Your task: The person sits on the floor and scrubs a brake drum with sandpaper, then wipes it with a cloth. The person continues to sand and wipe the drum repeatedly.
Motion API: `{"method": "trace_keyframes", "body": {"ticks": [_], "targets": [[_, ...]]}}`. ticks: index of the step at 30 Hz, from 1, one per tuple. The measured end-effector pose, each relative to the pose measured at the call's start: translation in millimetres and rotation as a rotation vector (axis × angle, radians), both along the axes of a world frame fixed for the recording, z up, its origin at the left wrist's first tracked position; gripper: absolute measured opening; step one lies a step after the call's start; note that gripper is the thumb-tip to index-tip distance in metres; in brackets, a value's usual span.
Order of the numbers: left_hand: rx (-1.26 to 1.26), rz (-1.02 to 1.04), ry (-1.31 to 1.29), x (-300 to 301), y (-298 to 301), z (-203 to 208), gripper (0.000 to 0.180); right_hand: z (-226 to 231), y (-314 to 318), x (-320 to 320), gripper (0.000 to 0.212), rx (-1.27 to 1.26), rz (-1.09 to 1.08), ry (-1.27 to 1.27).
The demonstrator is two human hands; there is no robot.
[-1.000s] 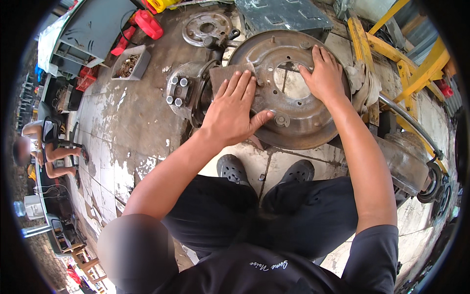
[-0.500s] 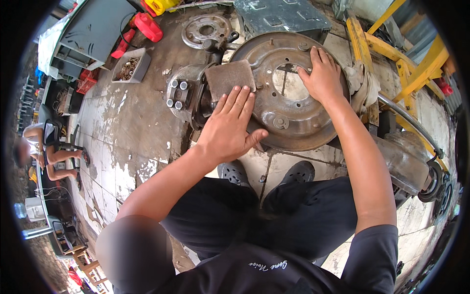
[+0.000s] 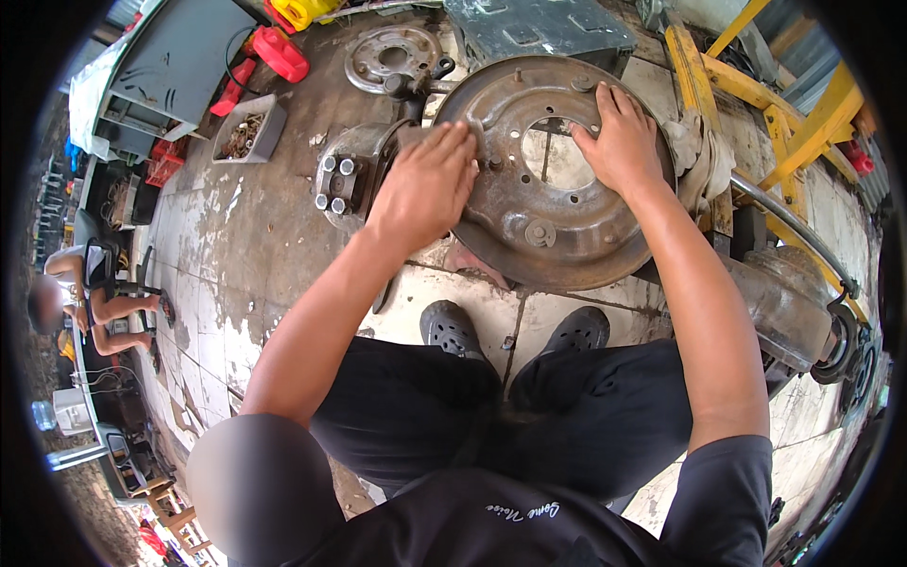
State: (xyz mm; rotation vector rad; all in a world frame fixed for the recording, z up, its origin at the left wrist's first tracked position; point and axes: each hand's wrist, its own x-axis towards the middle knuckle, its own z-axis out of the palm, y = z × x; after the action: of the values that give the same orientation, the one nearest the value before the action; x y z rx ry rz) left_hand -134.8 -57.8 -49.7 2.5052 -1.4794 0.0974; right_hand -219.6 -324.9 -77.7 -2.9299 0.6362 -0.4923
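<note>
A round, rusty brake backing plate [image 3: 567, 255], with a large centre hole and several smaller ones, sits in front of me. My left hand [image 3: 422, 184] is at its left edge, fingers close together and bent over a brown piece of sandpaper [image 3: 410, 135]. Most of that sheet is hidden under the hand, and the thumb is barely visible. On the plate's upper right my right hand [image 3: 622, 142] rests flat, fingers apart, thumb beside the centre hole. Left of the plate is a metal hub part [image 3: 333, 184] with several shiny bolt heads.
Behind the plate stand a dark grey case [image 3: 539, 33] and a smaller metal disc [image 3: 392, 59]. A yellow frame [image 3: 746, 90] and axle housing [image 3: 779, 307] are on the right. A bin of small parts [image 3: 250, 130] stands left; a person [image 3: 99, 288] sits further left.
My left hand has moved up and left and tilted, so it now covers most of the sandpaper that showed beyond its fingertips. My right hand stays in place on the plate.
</note>
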Motion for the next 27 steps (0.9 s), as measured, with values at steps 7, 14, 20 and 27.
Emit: {"method": "trace_keyframes", "body": {"ticks": [7,14,20,27], "targets": [[0.081,-0.040,-0.001,-39.0,14.8,1.1,0.051,-4.1,-1.1,-0.5,0.072,-0.003,-0.018,0.016],[0.077,-0.018,-0.054,-50.9,17.7,-5.5,0.050,-7.4,-0.2,0.2,0.073,-0.030,-0.010,-0.005],[0.047,0.065,-0.082,-44.7,5.1,-7.3,0.050,-4.5,0.9,-0.2,0.073,-0.005,-0.006,0.002],[-0.027,0.110,-0.109,-32.1,0.3,-8.9,0.051,-2.1,3.4,-0.8,0.072,-0.004,-0.009,-0.004]]}}
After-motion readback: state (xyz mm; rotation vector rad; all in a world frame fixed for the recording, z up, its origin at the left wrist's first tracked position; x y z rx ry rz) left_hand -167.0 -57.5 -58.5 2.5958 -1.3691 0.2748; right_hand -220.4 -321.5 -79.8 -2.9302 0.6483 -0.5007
